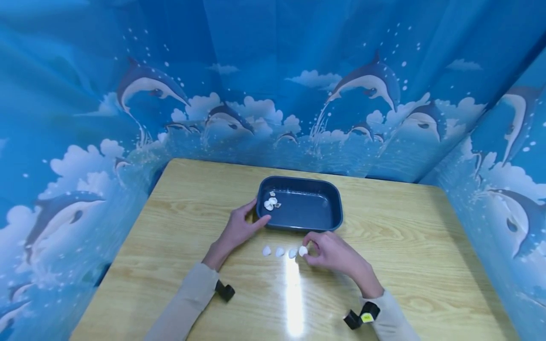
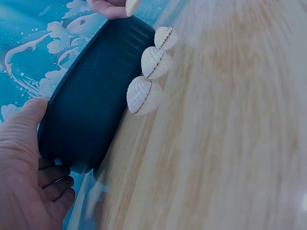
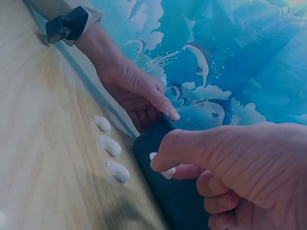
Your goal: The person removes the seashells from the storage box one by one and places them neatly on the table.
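Now your right hand [image 1: 334, 252] pinches one shell [image 1: 303, 251], lower centre of the frame, beside three other shells [image 1: 279, 252]; your left hand [image 1: 237, 230], spread wide, touches the tub [image 1: 304, 210]. Light pinching probably suits best.

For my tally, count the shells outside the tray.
4: left shell, middle shell and right shell in a row on the table, plus a fourth shell pinched by the right hand. Any beneath that hand would be hidden.

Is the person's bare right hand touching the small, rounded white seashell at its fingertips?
Touching. The right wrist view shows it: the bare right hand pinches the small, rounded white seashell between thumb and finger.
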Action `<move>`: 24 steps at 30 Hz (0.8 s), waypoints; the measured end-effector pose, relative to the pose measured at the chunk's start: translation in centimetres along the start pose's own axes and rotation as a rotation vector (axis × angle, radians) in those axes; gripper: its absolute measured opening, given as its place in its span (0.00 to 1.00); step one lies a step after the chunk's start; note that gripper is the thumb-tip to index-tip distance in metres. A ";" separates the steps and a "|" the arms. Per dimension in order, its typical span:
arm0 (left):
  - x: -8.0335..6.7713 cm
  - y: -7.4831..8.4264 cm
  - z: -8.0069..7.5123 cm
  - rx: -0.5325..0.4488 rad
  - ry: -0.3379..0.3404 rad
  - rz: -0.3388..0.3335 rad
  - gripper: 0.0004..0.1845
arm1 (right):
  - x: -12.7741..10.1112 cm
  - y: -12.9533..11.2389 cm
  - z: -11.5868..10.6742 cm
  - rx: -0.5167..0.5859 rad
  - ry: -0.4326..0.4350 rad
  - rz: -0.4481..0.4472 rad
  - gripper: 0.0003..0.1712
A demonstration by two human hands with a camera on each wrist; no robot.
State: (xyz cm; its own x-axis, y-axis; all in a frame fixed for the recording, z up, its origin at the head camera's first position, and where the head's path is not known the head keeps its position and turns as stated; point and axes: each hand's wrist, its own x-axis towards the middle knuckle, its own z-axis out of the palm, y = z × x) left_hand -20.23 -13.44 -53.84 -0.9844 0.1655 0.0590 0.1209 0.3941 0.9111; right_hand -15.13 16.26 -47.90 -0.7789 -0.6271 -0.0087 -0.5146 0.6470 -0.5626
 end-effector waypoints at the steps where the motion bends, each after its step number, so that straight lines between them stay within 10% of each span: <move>1: 0.0 0.0 0.0 -0.001 0.000 0.000 0.45 | 0.0 0.1 0.1 -0.001 -0.005 0.002 0.11; 24: -0.1 0.0 0.0 0.007 0.004 0.025 0.45 | 0.6 2.1 1.6 -0.038 -0.090 0.048 0.12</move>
State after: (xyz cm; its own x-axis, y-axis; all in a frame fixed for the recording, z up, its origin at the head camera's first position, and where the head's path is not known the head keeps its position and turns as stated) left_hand -20.17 -13.48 -53.80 -0.9817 0.1714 0.0833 0.1461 0.3963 0.9064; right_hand -16.06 16.53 -50.40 -0.7683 -0.6306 -0.1102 -0.4924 0.6921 -0.5277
